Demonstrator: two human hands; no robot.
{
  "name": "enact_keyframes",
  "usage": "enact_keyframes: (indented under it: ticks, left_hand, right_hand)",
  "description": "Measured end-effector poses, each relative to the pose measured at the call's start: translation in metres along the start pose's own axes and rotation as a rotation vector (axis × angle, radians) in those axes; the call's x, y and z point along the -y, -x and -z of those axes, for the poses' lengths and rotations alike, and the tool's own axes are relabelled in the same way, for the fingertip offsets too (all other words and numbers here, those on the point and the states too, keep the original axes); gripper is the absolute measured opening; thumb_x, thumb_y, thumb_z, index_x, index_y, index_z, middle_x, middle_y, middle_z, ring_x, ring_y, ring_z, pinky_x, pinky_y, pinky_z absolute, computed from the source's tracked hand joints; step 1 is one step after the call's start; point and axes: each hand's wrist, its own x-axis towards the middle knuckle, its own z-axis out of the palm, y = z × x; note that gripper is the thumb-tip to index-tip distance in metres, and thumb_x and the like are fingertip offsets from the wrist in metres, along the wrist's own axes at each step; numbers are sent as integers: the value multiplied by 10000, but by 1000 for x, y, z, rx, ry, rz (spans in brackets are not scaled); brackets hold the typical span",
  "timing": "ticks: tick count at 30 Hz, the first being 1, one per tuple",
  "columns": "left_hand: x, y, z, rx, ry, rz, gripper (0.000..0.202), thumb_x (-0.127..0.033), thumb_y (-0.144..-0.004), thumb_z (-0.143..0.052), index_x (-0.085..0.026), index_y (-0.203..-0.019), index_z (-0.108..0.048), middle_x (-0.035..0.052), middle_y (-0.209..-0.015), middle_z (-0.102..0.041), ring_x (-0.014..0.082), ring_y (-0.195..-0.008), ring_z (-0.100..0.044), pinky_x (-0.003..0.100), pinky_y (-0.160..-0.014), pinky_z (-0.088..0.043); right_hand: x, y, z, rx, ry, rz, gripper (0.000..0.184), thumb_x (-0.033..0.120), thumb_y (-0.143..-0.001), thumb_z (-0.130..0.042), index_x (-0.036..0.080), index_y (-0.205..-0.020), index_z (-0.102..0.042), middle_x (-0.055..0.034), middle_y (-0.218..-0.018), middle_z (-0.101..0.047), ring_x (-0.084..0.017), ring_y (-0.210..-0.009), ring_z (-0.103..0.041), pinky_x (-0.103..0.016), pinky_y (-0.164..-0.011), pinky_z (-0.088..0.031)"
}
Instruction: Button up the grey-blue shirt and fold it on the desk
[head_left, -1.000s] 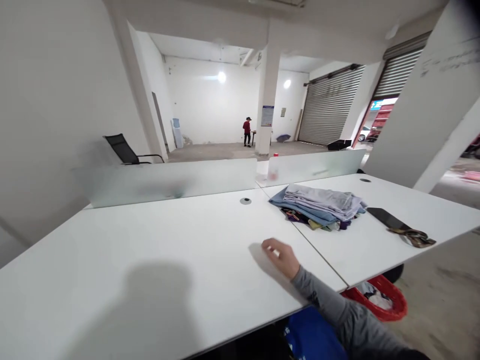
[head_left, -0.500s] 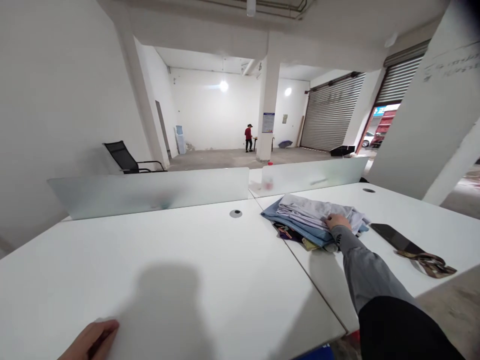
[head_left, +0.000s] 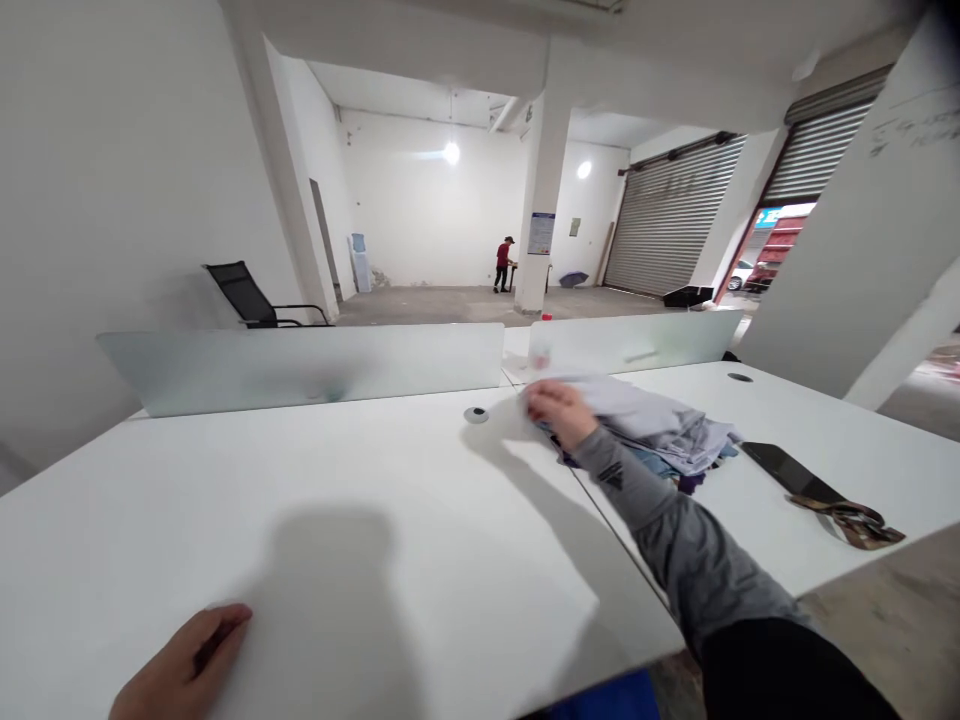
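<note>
My right hand [head_left: 553, 410] reaches across the white table [head_left: 360, 500] and grips the left edge of the top grey garment [head_left: 652, 420] on a pile of folded clothes [head_left: 675, 455]. The pile lies just right of the seam between two table tops. Bluish and darker pieces show beneath the grey one. My left hand [head_left: 184, 670] rests flat on the table's near edge at the lower left, holding nothing, with its fingers loosely together.
A black phone [head_left: 791, 472] and a patterned strap [head_left: 851, 520] lie right of the pile. Frosted dividers [head_left: 300, 365] run along the table's far edge, with a cable hole [head_left: 475, 414] in front. Behind are a black chair [head_left: 247, 297], a pillar and a distant person [head_left: 504, 265].
My right hand has moved from the right side of the pile's top to its left edge and has taken hold of the grey garment. My left hand has slid a little further onto the table.
</note>
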Motion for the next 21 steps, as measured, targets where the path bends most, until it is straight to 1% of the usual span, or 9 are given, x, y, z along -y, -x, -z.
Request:
enact_keyframes:
  ticks: [4,5,7,9,13,15,17,19,21]
  left_hand:
    - [-7,-4,14,116,109,-19,279,-520,-802,-507,-296,-873,-657,-46,-896,-723,213,-824,-685,309,-775,-554]
    - [-9,-4,17,135,116,-36,289,-518,-809,-505,-281,-881,-655,-38,-897,-719,205,-825,-678,297,-780,-549]
    - [-12,-5,21,151,123,-54,317,-515,-844,-478,-251,-900,-645,-19,-890,-705,187,-809,-659,278,-775,-537]
    - [-15,-4,24,135,130,-72,335,-505,-885,-449,-225,-918,-631,-2,-878,-683,167,-766,-633,265,-744,-527]
    - [-21,7,28,1,134,-244,304,-438,-935,-436,-191,-985,-605,38,-913,-652,162,-765,-614,265,-691,-521]
    - [-32,17,28,-31,118,-476,301,-427,-924,-485,-180,-1046,-605,77,-1006,-657,202,-911,-625,308,-788,-526]
    - [-51,29,24,49,68,-748,404,-471,-888,-558,-175,-1161,-592,113,-1148,-642,256,-1100,-580,375,-928,-488]
    - [-75,39,16,173,-17,-933,505,-477,-875,-586,-186,-1286,-541,120,-1260,-607,288,-1217,-515,434,-1021,-420]
    - [-96,44,6,217,-87,-988,422,-359,-919,-550,-208,-1312,-531,104,-1285,-604,290,-1252,-491,472,-1056,-366]
  right_hand:
    - [24,58,-138,805,-315,100,354,498,-788,-618,147,-823,-637,-19,-695,-656,-125,-634,-612,-262,-630,-519]
    - [29,75,-158,935,-329,151,324,474,-804,-618,152,-835,-646,-26,-733,-666,-132,-675,-621,-263,-648,-518]
    - [37,103,-173,1004,-273,256,265,427,-827,-618,169,-868,-664,-31,-804,-677,-139,-739,-628,-257,-672,-511]
    - [40,119,-158,879,-175,303,228,397,-843,-611,182,-896,-666,-29,-836,-671,-134,-730,-613,-249,-664,-500]
    - [17,125,-85,492,218,226,224,404,-836,-618,181,-840,-638,-41,-801,-635,-158,-711,-580,-292,-674,-499]
    - [-8,129,-49,458,413,183,288,420,-752,-701,177,-898,-651,-77,-898,-655,-211,-811,-615,-344,-734,-521]
    - [-34,139,-25,491,497,185,382,396,-682,-749,178,-986,-668,-117,-1047,-662,-271,-961,-627,-399,-834,-526]
    - [-53,152,-14,483,505,200,307,356,-747,-678,189,-1004,-683,-126,-1114,-660,-289,-1064,-608,-424,-913,-504]
    - [-59,161,-13,415,485,198,216,324,-848,-546,199,-946,-693,-115,-1055,-681,-273,-1041,-619,-420,-912,-500]
